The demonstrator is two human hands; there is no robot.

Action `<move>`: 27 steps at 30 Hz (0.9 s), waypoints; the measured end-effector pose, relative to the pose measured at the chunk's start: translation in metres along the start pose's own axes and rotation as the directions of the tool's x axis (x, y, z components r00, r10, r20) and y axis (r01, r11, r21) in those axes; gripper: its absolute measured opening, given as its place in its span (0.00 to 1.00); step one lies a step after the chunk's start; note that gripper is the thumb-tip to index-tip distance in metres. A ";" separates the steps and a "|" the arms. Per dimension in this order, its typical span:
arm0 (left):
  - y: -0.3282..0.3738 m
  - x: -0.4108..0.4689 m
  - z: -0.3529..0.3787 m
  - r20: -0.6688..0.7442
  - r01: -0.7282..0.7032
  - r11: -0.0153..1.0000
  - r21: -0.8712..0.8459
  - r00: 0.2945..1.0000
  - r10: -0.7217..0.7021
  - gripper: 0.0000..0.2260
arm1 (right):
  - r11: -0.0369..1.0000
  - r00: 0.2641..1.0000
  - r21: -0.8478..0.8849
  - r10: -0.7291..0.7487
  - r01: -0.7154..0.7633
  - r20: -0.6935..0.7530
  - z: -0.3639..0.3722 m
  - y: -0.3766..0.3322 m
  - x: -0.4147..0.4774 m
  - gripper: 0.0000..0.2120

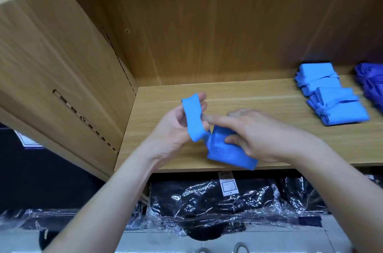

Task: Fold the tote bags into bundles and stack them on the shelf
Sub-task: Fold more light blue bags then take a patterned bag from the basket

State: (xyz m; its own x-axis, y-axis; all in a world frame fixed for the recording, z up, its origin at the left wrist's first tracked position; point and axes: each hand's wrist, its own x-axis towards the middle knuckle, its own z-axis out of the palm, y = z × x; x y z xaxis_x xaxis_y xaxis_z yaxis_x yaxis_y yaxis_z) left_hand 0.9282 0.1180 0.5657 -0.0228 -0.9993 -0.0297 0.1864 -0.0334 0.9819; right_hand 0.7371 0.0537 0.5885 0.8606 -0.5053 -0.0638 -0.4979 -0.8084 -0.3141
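Note:
A blue tote bag (226,156), folded into a small bundle, is held just above the front of the wooden shelf (259,97). My right hand (261,134) is shut on the bundle, thumb under, fingers over its top. My left hand (176,126) holds the bag's blue strap (193,118), which loops up over my fingers and runs down to the bundle. Two finished light-blue bundles, one at the back (317,78) and one nearer (337,107), lie at the shelf's right, each tied round with its strap.
Darker purple-blue bags (371,82) lie at the far right edge of the shelf. A wooden side panel (62,66) with slotted rails closes the left. Below the shelf are black goods wrapped in clear plastic (211,201).

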 end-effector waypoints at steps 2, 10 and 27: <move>-0.003 0.002 0.008 0.004 0.033 0.997 0.075 0.999 -0.033 0.32 | 0.999 0.994 0.033 0.015 -0.018 0.109 0.006 0.001 0.005 0.27; 0.004 0.004 0.010 -0.259 0.187 0.980 -0.070 0.945 -0.199 0.10 | 0.857 0.985 0.504 0.029 -0.111 0.169 0.023 0.017 0.003 0.12; 0.021 0.015 0.005 0.741 -0.711 -0.258 0.654 0.671 0.029 0.11 | 0.960 0.903 0.273 -0.062 -0.063 0.426 0.000 0.029 0.000 0.08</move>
State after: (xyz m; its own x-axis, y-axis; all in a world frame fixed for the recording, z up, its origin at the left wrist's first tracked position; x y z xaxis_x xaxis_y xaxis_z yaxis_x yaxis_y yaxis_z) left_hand 0.9269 0.1027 0.5867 -0.7378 -0.6586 0.1477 -0.6741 0.7304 -0.1104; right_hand 0.7222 0.0305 0.5789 0.8531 -0.2776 -0.4418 -0.5033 -0.6614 -0.5561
